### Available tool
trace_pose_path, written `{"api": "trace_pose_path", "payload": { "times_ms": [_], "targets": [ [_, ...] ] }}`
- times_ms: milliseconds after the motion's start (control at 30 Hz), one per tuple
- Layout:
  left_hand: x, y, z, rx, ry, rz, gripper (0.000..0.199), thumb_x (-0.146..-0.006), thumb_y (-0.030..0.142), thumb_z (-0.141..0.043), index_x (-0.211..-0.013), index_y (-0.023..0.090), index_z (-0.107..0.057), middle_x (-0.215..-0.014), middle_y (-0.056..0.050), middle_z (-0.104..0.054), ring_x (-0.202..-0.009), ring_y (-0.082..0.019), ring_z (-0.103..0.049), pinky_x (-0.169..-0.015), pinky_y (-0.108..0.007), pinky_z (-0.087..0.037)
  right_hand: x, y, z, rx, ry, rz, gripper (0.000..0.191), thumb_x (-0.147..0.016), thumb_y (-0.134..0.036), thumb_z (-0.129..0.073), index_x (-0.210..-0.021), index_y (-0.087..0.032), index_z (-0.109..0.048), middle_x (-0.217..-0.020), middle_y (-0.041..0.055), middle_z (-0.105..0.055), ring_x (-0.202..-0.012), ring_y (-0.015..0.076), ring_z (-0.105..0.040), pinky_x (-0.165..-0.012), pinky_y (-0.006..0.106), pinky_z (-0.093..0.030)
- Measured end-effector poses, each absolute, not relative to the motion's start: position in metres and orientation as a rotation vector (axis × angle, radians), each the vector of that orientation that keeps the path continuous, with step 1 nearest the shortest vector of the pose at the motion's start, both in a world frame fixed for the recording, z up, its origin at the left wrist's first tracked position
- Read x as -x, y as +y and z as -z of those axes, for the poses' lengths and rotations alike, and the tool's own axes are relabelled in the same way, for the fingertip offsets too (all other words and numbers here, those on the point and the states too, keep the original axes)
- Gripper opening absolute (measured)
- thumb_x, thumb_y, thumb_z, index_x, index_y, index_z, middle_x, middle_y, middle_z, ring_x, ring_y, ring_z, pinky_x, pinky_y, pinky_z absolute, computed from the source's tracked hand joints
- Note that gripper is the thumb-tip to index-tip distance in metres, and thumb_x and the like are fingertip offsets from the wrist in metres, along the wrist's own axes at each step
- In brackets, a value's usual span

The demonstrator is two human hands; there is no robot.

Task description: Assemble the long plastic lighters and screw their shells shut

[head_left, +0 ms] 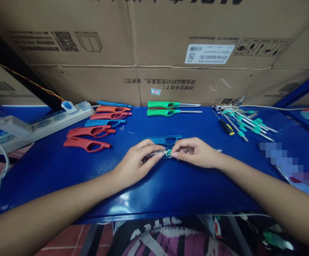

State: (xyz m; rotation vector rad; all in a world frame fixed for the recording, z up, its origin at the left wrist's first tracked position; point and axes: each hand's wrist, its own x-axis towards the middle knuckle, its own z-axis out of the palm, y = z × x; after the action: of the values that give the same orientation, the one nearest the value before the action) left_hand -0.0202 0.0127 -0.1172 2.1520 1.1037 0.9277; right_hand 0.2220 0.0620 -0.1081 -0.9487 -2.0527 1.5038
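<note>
Over the middle of the blue table, my left hand [140, 160] pinches a small lighter insert [168, 153] with white and green parts between thumb and fingertips. From the other side, my right hand [195, 153] closes its thumb and fingers on the green end. A metal tube tip [218, 150] shows beyond my right wrist; the stretch between is hidden by the hand. Just behind my fingers lies a blue lighter casing half [161, 139] with a trigger opening. Another blue edge shows under my fingers, mostly covered.
Red, orange and blue casing halves [87, 144] lie at left near a power strip [50, 122]. Two green lighters [162, 112] with metal tubes lie at the back. At right are several tube-and-trigger inserts [246, 121] and a screwdriver [227, 127]. A cardboard wall [103, 81] stands behind.
</note>
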Motion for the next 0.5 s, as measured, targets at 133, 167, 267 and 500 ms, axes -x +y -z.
{"api": "trace_pose_path", "payload": {
  "times_ms": [133, 167, 267, 500],
  "targets": [
    [0.0185, 0.0134, 0.1166, -2.134, 1.118, -0.952, 0.022, -0.098, 0.028, -0.06, -0.115, 0.02, -0.072, -0.1, -0.004, -0.068, -0.083, -0.013, -0.065, -0.068, -0.022, -0.051, -0.2211, 0.0621, 0.1071, 0.965, -2.006, -1.521, 0.03, -0.084, -0.044, -0.071, -0.088, -0.014, -0.071, -0.072, 0.0006, -0.062, -0.063, 0.0102, -0.052, -0.059, 0.024, -0.042],
    [0.0182, 0.0137, 0.1163, -2.129, 1.122, -0.953, 0.022, -0.098, 0.028, -0.06, -0.115, 0.02, -0.072, -0.099, -0.004, -0.068, -0.083, -0.013, -0.065, -0.067, -0.022, -0.051, -0.2211, 0.0621, 0.1067, 0.959, -1.991, -1.525, 0.03, -0.083, -0.044, -0.071, -0.088, -0.014, -0.071, -0.073, 0.0011, -0.063, -0.064, 0.0107, -0.053, -0.06, 0.025, -0.043],
    [0.018, 0.0142, 0.1154, -2.123, 1.119, -0.951, 0.022, -0.098, 0.028, -0.06, -0.115, 0.02, -0.073, -0.099, -0.004, -0.069, -0.084, -0.013, -0.065, -0.068, -0.023, -0.051, -0.2211, 0.0618, 0.1058, 0.957, -1.97, -1.534, 0.029, -0.082, -0.043, -0.072, -0.088, -0.014, -0.072, -0.076, 0.0023, -0.065, -0.067, 0.0116, -0.055, -0.063, 0.026, -0.044],
    [0.0181, 0.0146, 0.1162, -2.15, 1.092, -0.957, 0.022, -0.097, 0.027, -0.062, -0.114, 0.019, -0.074, -0.097, -0.004, -0.069, -0.082, -0.013, -0.065, -0.069, -0.022, -0.051, -0.2218, 0.0613, 0.1073, 0.965, -1.987, -1.522, 0.028, -0.084, -0.041, -0.071, -0.091, -0.013, -0.072, -0.077, 0.0027, -0.065, -0.067, 0.0112, -0.054, -0.062, 0.025, -0.043]
  ]
}}
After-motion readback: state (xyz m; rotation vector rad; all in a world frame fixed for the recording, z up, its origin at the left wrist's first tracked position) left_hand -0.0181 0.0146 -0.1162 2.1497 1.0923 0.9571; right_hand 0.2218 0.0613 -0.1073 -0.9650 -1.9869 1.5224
